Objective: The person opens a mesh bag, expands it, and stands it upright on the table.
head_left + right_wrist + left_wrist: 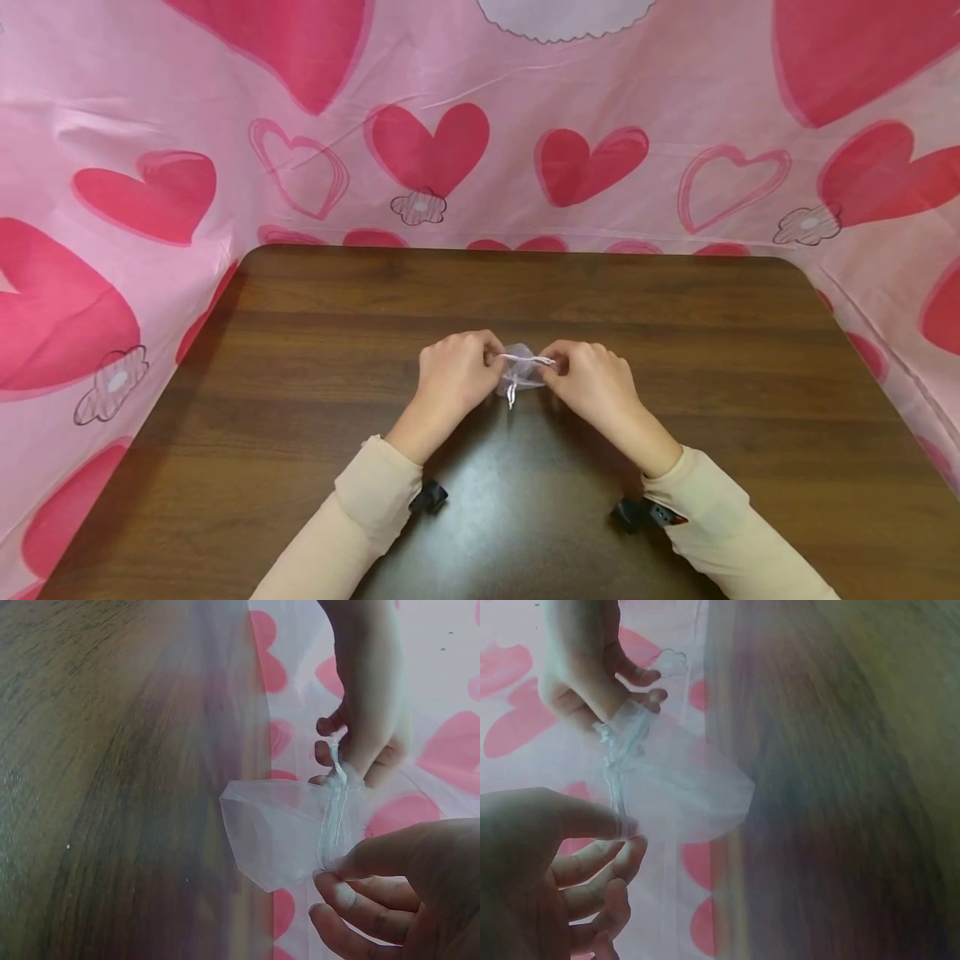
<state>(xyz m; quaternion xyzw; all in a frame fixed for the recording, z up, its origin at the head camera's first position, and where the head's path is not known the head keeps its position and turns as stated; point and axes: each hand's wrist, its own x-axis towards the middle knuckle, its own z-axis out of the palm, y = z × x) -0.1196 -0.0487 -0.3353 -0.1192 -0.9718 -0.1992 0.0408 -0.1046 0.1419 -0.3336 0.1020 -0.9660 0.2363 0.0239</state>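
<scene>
A small sheer white drawstring pouch (522, 379) is held up between both hands above the middle of the table. My left hand (459, 371) pinches one side of its gathered mouth between thumb and fingertips. On the opposite side, my right hand (592, 379) pinches the mouth near the white cord (528, 358). A short cord end (512, 393) dangles toward me in the head view. Both wrist views show the see-through pouch body (697, 791) hanging from the cord line, looking flat, with nothing visible inside.
The dark brown wooden table (300, 400) has rounded far corners. Pink cloth (510, 83) printed with red hearts surrounds its back and sides. A small black device (430, 497) sits at the left sleeve, and another (633, 514) at the right sleeve.
</scene>
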